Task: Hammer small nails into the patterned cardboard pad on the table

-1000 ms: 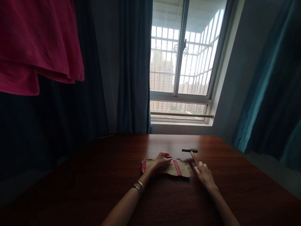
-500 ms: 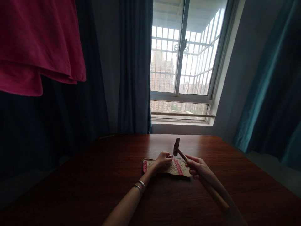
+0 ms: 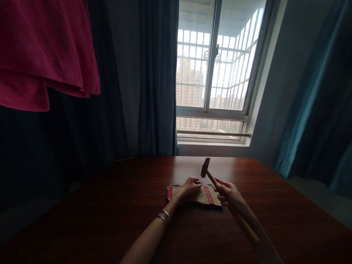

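Observation:
My right hand (image 3: 231, 195) is closed round the wooden handle of a hammer (image 3: 211, 179), whose metal head is raised just above and right of my left hand (image 3: 191, 185). Between the pinched fingers of my left hand is a small shiny metal piece (image 3: 199, 182), too small to name. Under that hand lies a flat beige panel (image 3: 202, 198) with dark dots and pink patterned bands. My left forearm crosses its front edge and hides part of it. The hammer head does not touch the metal piece.
A reddish-brown wooden table (image 3: 132, 205) carries the panel. Behind it are a barred window (image 3: 211, 84) and blue curtains (image 3: 158, 80). A pink cloth (image 3: 46, 55) hangs at the upper left.
My right hand and the hammer have moved slightly up and to the left. My left hand and the panel stay in place.

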Demonstrator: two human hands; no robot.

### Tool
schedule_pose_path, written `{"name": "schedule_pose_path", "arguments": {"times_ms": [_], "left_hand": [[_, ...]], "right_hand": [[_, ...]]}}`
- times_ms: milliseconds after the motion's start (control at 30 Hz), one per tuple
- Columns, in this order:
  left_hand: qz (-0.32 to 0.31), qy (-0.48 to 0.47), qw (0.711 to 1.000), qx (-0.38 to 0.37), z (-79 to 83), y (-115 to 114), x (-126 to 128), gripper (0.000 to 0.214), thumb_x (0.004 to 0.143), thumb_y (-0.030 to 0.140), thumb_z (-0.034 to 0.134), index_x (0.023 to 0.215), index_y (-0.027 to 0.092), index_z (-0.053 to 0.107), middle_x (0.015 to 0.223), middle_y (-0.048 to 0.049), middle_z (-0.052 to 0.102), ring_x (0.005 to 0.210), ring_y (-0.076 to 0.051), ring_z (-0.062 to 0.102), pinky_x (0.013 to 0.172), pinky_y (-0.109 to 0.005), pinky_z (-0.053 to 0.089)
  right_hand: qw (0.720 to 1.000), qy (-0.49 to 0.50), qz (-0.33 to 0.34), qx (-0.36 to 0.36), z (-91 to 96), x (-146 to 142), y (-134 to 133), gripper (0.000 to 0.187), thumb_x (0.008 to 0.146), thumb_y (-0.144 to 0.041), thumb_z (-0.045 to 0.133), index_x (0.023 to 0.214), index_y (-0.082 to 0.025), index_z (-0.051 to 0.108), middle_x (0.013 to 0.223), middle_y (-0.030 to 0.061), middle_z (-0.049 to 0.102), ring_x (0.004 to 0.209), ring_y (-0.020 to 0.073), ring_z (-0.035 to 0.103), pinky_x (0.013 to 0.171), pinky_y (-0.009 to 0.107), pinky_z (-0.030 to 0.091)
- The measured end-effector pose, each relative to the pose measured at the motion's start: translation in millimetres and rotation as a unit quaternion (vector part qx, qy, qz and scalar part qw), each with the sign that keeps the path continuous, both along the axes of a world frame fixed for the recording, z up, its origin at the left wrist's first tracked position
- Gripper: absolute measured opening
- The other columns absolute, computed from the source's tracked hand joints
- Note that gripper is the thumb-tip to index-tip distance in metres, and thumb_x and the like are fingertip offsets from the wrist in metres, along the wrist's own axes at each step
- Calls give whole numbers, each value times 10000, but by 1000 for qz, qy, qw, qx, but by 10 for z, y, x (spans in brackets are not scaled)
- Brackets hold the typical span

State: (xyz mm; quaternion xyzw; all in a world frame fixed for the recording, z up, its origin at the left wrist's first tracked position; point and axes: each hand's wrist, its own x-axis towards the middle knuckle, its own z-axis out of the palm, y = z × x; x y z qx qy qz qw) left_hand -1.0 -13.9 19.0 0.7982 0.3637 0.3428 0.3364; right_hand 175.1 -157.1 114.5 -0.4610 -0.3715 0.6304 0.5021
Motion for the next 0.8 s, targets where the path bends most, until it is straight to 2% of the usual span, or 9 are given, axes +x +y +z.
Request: {"name": "schedule_pose_path", "arguments": {"times_ms": [300, 433, 533, 633, 800], "left_hand": [[14, 12, 1000, -2, 33, -27, 10, 254, 709, 322, 574, 729, 93, 681, 718, -42, 655, 675, -158, 543, 591, -222, 370], [15, 15, 1000, -2, 77, -59, 4, 245, 702, 316, 576, 724, 95, 679, 702, -34, 645, 657, -149, 525, 584, -219, 357], [9, 20, 1000, -6, 92, -71, -3, 242, 698, 313, 571, 709, 93, 672, 689, -31, 638, 636, -144, 511, 573, -220, 348], [8, 17, 1000, -7, 77, -63, -2, 240, 695, 307, 565, 708, 91, 669, 687, -31, 633, 634, -144, 506, 568, -219, 343], [14, 20, 1000, 0, 39, -39, 7, 227, 689, 297, 562, 684, 93, 661, 660, -23, 617, 628, -140, 501, 570, -217, 341]], "right_hand": [[1000, 2, -15, 4, 4, -9, -9, 586, 752, -220, 613, 1305, -163, 427, 653, -19, 547, 358, 30, 386, 315, 146, 227], [1000, -15, 4, -15, -7, -27, -1, 565, 749, -230, 619, 1281, -147, 451, 636, -20, 541, 355, 29, 380, 314, 147, 222], [1000, -7, -2, -1, -15, -46, 2, 563, 754, -224, 607, 1286, -146, 437, 649, -19, 541, 354, 27, 375, 313, 147, 222], [1000, -4, -15, 10, -26, -64, -2, 572, 765, -220, 590, 1303, -148, 411, 651, -22, 538, 351, 31, 379, 310, 148, 221], [1000, -27, -10, -10, -26, -69, 5, 563, 759, -229, 604, 1286, -129, 432, 627, -24, 535, 347, 36, 385, 308, 151, 224]]}}
